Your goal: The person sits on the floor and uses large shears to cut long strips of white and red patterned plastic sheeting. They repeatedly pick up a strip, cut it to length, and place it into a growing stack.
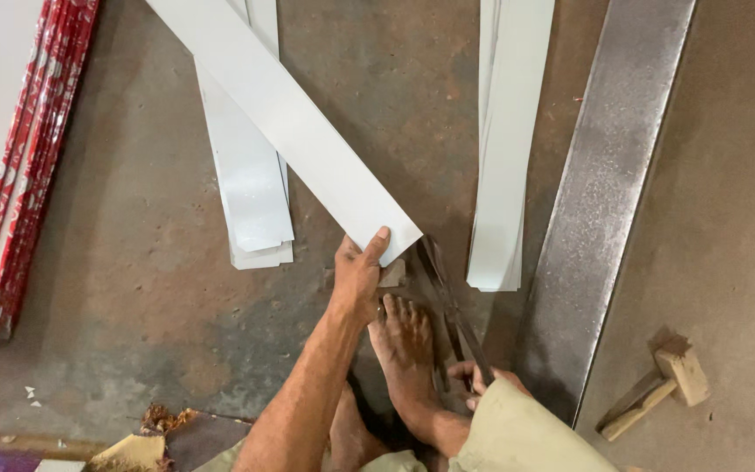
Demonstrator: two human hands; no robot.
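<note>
My left hand (358, 271) grips the near corner of a long white sheet-metal strip (286, 118) that runs diagonally up to the left across the floor. My right hand (480, 381) is closed around the handle of long metal shears (449, 301), whose blades point up toward the strip's near end. My bare foot (405, 345) rests on the floor between the two hands, beside the shears.
A pile of white strips (251, 188) lies under the held one, another stack (504, 149) to the right. A long steel bar (600, 192) runs diagonally at right. A wooden mallet (657, 389) lies lower right. Red-edged sheets (19, 166) lie at left.
</note>
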